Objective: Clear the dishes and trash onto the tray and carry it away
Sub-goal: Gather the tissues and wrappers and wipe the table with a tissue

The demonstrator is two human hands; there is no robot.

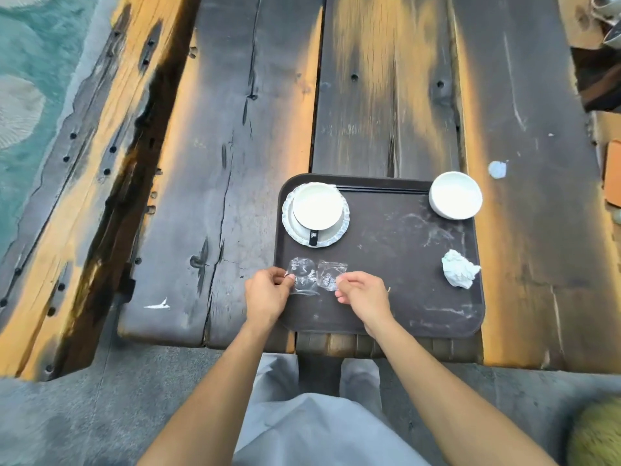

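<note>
A dark brown tray (386, 297) lies at the near edge of the wooden table. At its far left corner a white cup with a black handle (317, 210) stands on a scalloped white saucer (339, 230). A white bowl (455, 199) sits on the far right corner. A crumpled white napkin (458, 269) lies at the right side. A clear plastic wrapper (314, 275) rests on the tray's near left part. My left hand (267, 292) pinches its left end and my right hand (364, 294) pinches its right end.
The table (235, 146) is made of dark, worn planks with gaps and holes. A small pale scrap (497, 169) lies on the wood beyond the bowl. Boxes and crockery (601, 21) crowd the far right edge. A green round object (598, 435) sits low right.
</note>
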